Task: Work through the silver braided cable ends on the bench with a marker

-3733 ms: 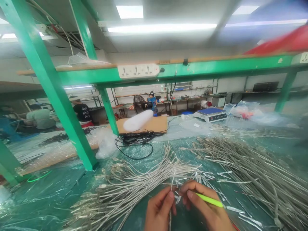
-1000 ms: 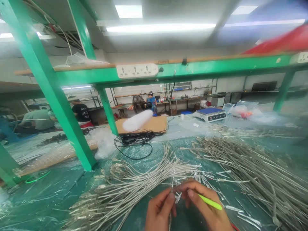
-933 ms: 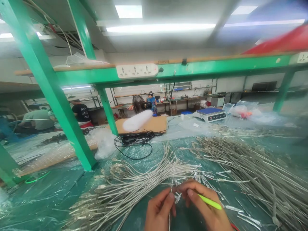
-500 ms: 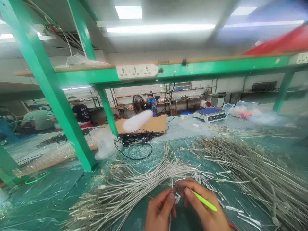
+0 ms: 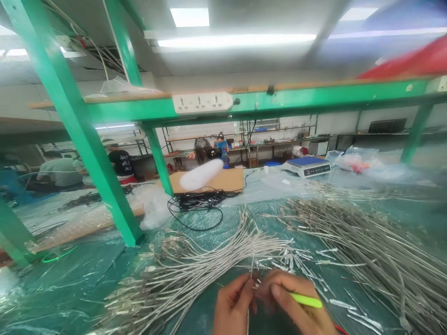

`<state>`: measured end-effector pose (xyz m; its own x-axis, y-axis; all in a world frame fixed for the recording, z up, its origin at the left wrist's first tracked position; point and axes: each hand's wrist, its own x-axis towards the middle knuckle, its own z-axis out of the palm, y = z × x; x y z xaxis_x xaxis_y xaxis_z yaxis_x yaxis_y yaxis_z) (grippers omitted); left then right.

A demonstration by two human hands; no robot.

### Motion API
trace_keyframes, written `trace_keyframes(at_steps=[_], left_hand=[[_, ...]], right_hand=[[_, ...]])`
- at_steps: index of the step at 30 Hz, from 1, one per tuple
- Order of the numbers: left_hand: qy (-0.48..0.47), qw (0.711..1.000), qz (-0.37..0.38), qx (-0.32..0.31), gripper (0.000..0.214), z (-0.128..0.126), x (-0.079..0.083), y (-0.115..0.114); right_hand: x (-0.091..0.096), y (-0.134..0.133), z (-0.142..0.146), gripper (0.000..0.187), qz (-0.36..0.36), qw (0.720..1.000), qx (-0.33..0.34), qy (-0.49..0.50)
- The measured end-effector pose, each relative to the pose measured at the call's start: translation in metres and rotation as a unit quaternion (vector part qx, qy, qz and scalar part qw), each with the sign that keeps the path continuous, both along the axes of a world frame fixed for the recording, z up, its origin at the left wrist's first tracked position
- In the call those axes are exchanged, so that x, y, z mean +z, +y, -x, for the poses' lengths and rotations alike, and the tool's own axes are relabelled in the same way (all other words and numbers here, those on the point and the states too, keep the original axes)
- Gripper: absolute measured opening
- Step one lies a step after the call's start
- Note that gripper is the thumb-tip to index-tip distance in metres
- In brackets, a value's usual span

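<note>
Pinched between the thumb and fingers of my left hand (image 5: 238, 300) is a thin silver cable (image 5: 252, 263), its end standing upright above the fingertips. Close beside it on the right, my right hand (image 5: 291, 298) is closed around a tool with a neon yellow-green handle (image 5: 307, 300); its working end is hidden by the fingers. The fingertips of both hands nearly meet at the cable. A bundle of silver braided cables (image 5: 209, 260) with metal plugs lies left of my hands. Scraps of foil (image 5: 342, 304) are strewn to the right.
A larger heap of grey cables (image 5: 359, 242) lies on the right. Black cables (image 5: 200, 200) are coiled behind, near a digital scale (image 5: 307, 166). A green post (image 5: 94, 153) rises on the left, and a green beam with a power strip (image 5: 202, 103) crosses above. People sit further back.
My right hand has drawn slightly down and right from the cable end, and the yellow-green handle has turned closer to level. My left hand keeps its pinch. The whole view has shifted slightly.
</note>
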<state>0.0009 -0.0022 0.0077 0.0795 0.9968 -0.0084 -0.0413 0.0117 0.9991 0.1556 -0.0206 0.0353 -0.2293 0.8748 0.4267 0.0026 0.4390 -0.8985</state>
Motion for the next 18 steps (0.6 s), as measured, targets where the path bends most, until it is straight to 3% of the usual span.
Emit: trace_keyframes(at_steps=[12, 18], left_hand=[[0.013, 1.000, -0.010, -0.012, 0.034, 0.001, -0.003, 0.000], [0.006, 1.000, -0.004, 0.006, 0.041, -0.001, -0.005, 0.000]], right_hand=[[-0.012, 0.009, 0.000, 0.020, -0.062, 0.993, -0.088, -0.041], [-0.020, 0.011, -0.003, 0.023, -0.052, 0.986, -0.155, -0.037]])
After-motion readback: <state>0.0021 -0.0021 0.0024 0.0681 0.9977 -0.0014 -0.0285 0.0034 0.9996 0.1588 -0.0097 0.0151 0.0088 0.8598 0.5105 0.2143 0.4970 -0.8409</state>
